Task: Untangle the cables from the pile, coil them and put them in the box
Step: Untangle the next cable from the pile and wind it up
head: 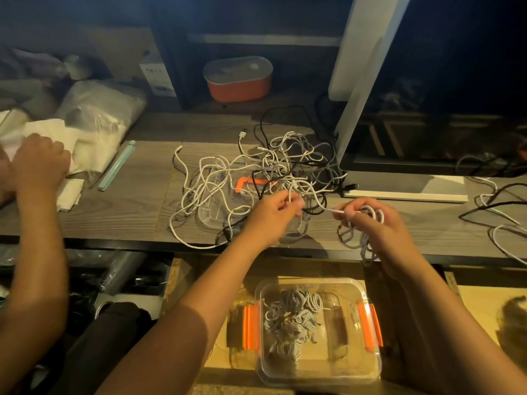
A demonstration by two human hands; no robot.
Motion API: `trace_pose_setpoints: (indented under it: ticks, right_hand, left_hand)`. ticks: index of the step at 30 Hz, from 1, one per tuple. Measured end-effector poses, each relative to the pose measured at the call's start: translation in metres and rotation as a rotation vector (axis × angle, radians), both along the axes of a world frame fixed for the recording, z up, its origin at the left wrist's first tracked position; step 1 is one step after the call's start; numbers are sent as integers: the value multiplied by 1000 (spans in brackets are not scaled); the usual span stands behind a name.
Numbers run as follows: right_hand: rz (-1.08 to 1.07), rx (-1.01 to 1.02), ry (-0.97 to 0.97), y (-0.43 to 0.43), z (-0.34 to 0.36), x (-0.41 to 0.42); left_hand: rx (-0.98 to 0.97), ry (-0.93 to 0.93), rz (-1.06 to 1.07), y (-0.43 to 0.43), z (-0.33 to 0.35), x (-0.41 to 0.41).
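I see the left hand pinching a white strand above the pile. The right hand curls round a loose coil, thumb apparently pressing it.

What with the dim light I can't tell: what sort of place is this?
Probably a home desk or workstation: a monitor on a white stand, a wood-grain desktop, and a pile of charging cables.

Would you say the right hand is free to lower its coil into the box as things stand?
Probably yes: the box sits open below the right hand, nothing between; but a strand runs from the coil to the pile.
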State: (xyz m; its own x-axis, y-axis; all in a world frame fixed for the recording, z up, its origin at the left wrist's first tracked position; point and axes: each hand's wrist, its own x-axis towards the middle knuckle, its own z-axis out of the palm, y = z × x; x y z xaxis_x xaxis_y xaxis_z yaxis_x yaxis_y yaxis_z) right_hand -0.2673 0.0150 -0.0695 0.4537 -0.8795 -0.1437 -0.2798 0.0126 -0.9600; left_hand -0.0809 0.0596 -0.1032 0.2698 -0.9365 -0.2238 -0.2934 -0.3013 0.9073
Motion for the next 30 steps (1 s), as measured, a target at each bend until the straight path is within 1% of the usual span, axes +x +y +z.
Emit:
trace_pose_setpoints:
  ticks: [2, 4, 6, 7, 8, 9, 11, 12, 13, 14, 16, 18, 20, 22, 24, 27, 30]
  right_hand:
    - [115, -147, 187, -8, -3, -9]
    - [161, -366, 485, -18, -7, -18]
    - [77, -589, 848, -29, -11, -22]
    - [45, -634, 1028, -32, -11, -24]
    - [55, -632, 1181, -32, -11, -24]
    - [100, -612, 1278, -31, -10, -23]
    - [204, -586, 1324, -24, -14, -20]
    - [238, -578, 1302, -18, -18, -17]
    - [243, -566, 1239, -11, -22, -15]
    - [211, -541, 1126, -4, -27, -12]
    - [102, -474, 811, 6, -36, -8]
    - [52, -409, 537, 12, -41, -7]
    - [45, -327, 311, 16, -39, -6]
    - [59, -223, 151, 22, -31, -3]
    - [114, -132, 52, 27, -27, 0]
    - [186, -30, -20, 34, -26, 3]
    - [214, -56, 8, 38, -28, 7]
  left_hand:
    - [-48, 19, 31, 3, 6, 1]
    - [-96, -82, 1, 6, 10, -3]
    - [-142, -259, -73, 8, 10, -12]
    - [-174, -352, -101, 9, 10, -18]
    - [-212, -413, -101, 10, 10, -26]
    - [-240, -435, -86, 11, 11, -32]
    - [-249, -446, -54, 11, 11, -41]
    - [-245, -458, -39, 12, 11, -44]
    - [-238, -461, -29, 12, 11, -46]
    - [-232, -449, -32, 13, 12, -48]
    - [-223, -390, -61, 15, 15, -50]
    - [-213, -309, -96, 19, 18, -52]
    - [-166, -220, -106, 23, 22, -51]
    - [-107, -196, -108, 27, 28, -50]
    - [-74, -201, -96, 30, 33, -49]
    - [-93, -193, -35, 29, 39, -48]
    - [-79, -177, -33, 27, 40, -40]
